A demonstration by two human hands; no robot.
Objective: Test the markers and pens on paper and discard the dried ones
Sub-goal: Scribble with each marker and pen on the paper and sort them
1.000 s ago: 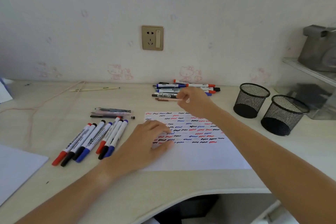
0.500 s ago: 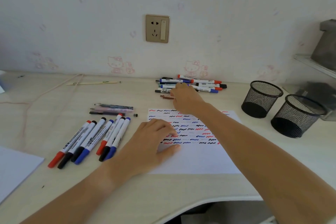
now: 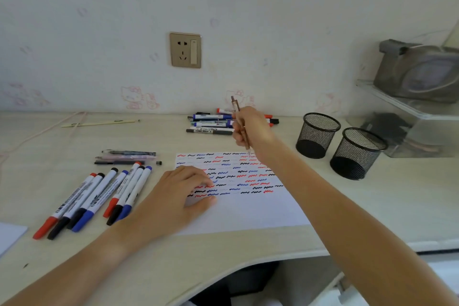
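— Two hands in my view. What does the right hand point(image 3: 250, 126) hold?

— I see its fingers curled round a thin brown pen point(image 3: 240, 125), nearly upright, tip down at the top edge of the paper point(image 3: 248, 208); I cannot tell if the tip touches.

— And the left hand point(image 3: 171, 200)?

— Flat, fingers straight and relaxed, pressing the left part of the paper on the desk point(image 3: 372, 206). Rows of red, blue and black squiggles cover the sheet's upper half.

— Where are the other markers?

— I count seven in a row point(image 3: 94, 197) left of the paper, a few pens point(image 3: 128, 157) just behind them, and another pile point(image 3: 213, 123) by the wall, behind the right hand. Two black mesh cups point(image 3: 340, 144) stand right of the paper, well apart from it.
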